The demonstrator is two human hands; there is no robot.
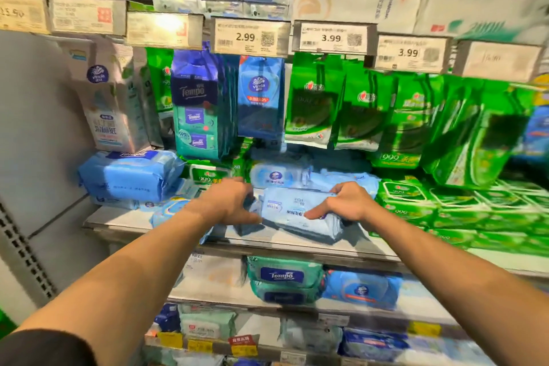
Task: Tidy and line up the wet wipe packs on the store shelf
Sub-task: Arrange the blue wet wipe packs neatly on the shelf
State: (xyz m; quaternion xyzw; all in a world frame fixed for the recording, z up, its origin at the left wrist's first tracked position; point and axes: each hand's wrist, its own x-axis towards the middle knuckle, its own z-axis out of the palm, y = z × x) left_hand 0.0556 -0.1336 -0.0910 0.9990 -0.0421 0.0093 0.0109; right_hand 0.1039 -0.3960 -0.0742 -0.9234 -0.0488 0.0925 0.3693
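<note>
Reaching in from the bottom of the view, two bare forearms meet over a pale blue wet wipe pack [300, 214] lying flat near the front edge of the shelf [118, 221]. The left hand [230, 202] curls its fingers over the pack's left end, thumb low against the side, and the right hand [346, 202] clamps the right end with its thumb stretched along the top face (both grips look closed on the pack, though blur softens the fingertips). The pack sits slightly askew, its right end nearer the camera.

Just behind the hands lie more light blue packs [312, 177], flat and loosely overlapped. To the left, a large blue Tempo pack [129, 174] rests on top of smaller ones, and to the right green packs [416, 202] are stacked in low rows.

Farther back, upright pouches hang or stand: a blue-and-teal Tempo pouch [197, 104], a blue Vinda pouch [260, 96] just beside it, then a run of green pouches [365, 104] leaning rightward. A white Vinda pack [107, 98] stands at the far left.

Above them runs a strip of price tags [251, 36], reading 2.99, 3.99 and 3.99.
</note>
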